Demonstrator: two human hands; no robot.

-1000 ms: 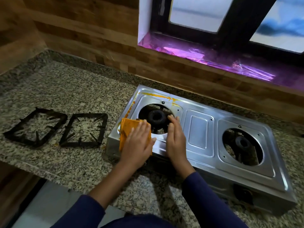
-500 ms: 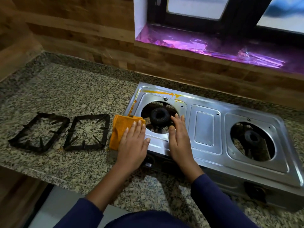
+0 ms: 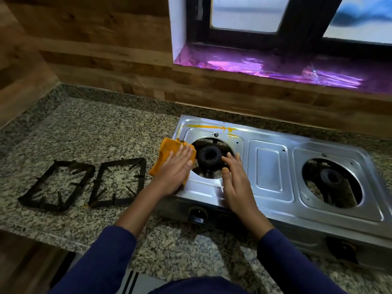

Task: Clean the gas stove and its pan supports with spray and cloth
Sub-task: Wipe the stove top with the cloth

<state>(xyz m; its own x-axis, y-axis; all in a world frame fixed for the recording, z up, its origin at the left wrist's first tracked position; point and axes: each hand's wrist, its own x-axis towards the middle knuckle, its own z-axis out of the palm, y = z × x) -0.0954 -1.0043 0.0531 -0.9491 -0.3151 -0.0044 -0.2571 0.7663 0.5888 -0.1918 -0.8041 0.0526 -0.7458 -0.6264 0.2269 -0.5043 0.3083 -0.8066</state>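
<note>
gas stove steadied by flat right hand, cloth pressed under flat left hand; rear-edge stain cd be smeared by loaded cloth.

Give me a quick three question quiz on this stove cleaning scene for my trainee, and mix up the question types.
1. True or false: both pan supports lie on the granite counter, off the gas stove.
2. Multiple choice: where does the left hand press the orange cloth? A, the stove's left edge. B, the right burner. C, the window sill.
3. Fill in: the yellow-orange stain runs along the stove's ___ edge, behind the left burner.

Key: 1 true; 2 A; 3 back.
</note>
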